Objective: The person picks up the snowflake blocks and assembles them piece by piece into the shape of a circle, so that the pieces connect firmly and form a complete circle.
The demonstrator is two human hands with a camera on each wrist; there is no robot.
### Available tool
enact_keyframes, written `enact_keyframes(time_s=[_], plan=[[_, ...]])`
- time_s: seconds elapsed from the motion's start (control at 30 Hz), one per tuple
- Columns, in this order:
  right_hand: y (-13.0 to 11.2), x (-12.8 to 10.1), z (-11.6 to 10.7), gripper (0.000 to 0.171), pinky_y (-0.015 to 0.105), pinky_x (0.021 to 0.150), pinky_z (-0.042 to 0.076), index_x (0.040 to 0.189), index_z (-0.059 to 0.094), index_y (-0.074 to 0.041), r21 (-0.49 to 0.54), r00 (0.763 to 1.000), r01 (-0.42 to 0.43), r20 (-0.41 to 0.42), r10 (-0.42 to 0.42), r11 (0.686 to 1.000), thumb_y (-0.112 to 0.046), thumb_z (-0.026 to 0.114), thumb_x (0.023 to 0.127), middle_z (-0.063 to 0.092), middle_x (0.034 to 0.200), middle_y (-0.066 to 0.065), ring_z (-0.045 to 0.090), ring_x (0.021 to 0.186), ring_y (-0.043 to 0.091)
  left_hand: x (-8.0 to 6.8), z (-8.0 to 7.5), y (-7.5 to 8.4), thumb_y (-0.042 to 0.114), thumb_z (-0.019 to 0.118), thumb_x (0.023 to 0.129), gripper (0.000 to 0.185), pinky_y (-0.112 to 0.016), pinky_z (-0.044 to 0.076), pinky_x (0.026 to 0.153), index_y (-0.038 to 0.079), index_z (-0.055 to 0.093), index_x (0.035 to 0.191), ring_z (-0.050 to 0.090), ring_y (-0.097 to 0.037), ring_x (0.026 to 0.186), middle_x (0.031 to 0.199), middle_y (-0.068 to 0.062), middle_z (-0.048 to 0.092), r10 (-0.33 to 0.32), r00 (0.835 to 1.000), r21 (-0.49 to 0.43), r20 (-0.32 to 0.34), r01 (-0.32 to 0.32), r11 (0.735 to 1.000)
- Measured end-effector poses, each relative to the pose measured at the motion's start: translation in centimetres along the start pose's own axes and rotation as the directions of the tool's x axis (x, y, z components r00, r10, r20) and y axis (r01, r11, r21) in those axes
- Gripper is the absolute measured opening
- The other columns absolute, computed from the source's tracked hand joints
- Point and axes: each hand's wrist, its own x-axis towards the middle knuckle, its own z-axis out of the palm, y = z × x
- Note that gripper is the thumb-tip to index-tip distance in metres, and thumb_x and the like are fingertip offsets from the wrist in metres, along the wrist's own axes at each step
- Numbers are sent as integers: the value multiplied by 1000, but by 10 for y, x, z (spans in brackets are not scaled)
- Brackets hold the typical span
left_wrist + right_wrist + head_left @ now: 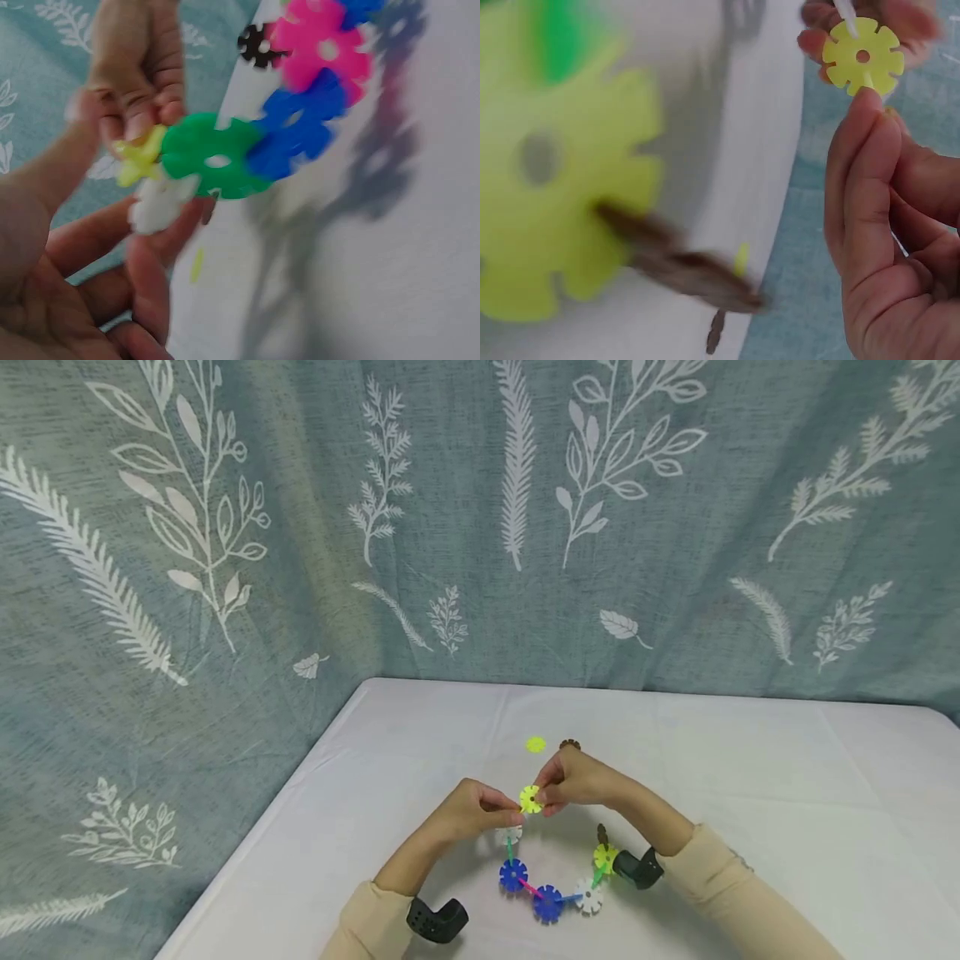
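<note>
Both hands meet over the table at the left end of a chain of slotted plastic discs. My right hand [573, 779] pinches a yellow notched disc [863, 56] at its rim with thumb and fingers. My left hand [471, 810] holds the white notched disc [159, 204] at the chain's end, its fingers curled behind it. The yellow disc touches the white one; whether their slots interlock I cannot tell. From the white disc the chain runs through a green disc [217, 156], blue discs [513, 876] and a pink disc [322, 49].
The chain's other end, with a yellow disc [604, 859] and a brown disc [602, 835], lies beneath my right wrist. Beyond my hands, a loose yellow disc [536, 744] and a brown disc [570, 744] lie on the white tablecloth [750, 777]. A leaf-patterned curtain [465, 510] hangs behind.
</note>
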Motion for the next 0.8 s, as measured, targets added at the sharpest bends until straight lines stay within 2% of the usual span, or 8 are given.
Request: enact_keyframes(time_s=[0.1,0.33,0.4,0.47,0.57,0.63,0.73,0.8], plan=[[5,2,-1,9,35,67,55,86,63,12,33,1000,10,11,-11,999,4,60,83,68,75,16,66,63,14,6,-2,4,21,64,86,27,-25,45,72,-4,70,92,58,-8,78,87,-14,70,11,1000,57,-28,-9,998],[16,7,-12,21,38,69,55,98,61,12,81,999,33,24,-35,996,-5,62,85,69,80,16,68,70,16,16,1,6,12,66,82,20,-21,40,58,-8,68,85,48,-6,63,73,-8,65,37,995,45,-92,-33,998],[25,8,-24,25,33,66,54,103,61,12,13,998,57,-34,-56,998,-6,62,85,69,86,20,68,71,16,15,1,5,12,66,82,20,-22,41,59,-8,67,85,49,-7,63,73,-8,65,25,995,41,-99,-20,999],[35,8,-37,25,27,63,51,106,63,9,-122,989,56,-132,-72,991,-6,62,85,69,93,21,65,73,13,14,1,4,12,66,82,20,-23,41,61,-8,67,84,50,-7,64,74,-10,66,12,995,34,-103,-9,999],[48,9,-52,27,23,59,43,107,65,5,-297,964,-35,-261,-46,954,-3,64,82,67,89,19,55,68,11,12,0,1,12,66,82,21,-23,43,62,-9,66,85,51,-7,64,77,-13,66,4,994,23,-108,-2,1000],[53,11,-58,30,24,57,38,110,64,4,-377,959,-74,-280,-37,923,-4,65,81,65,79,13,47,64,10,12,0,0,12,65,82,21,-24,43,63,-9,66,85,51,-7,65,78,-15,67,0,994,21,-108,2,1000],[58,17,-62,36,25,54,33,116,60,4,-400,966,-84,-256,-24,913,-4,65,81,56,64,9,37,57,11,12,1,-2,12,64,83,22,-24,44,64,-10,66,86,51,-7,65,79,-17,66,2,995,23,-105,0,1000],[60,21,-63,37,24,55,33,118,59,2,-414,970,-84,-242,-20,907,-6,65,82,57,65,8,36,58,11,12,0,-2,12,64,84,22,-25,44,64,-9,66,86,51,-7,66,78,-15,66,-1,995,22,-99,3,1000]])
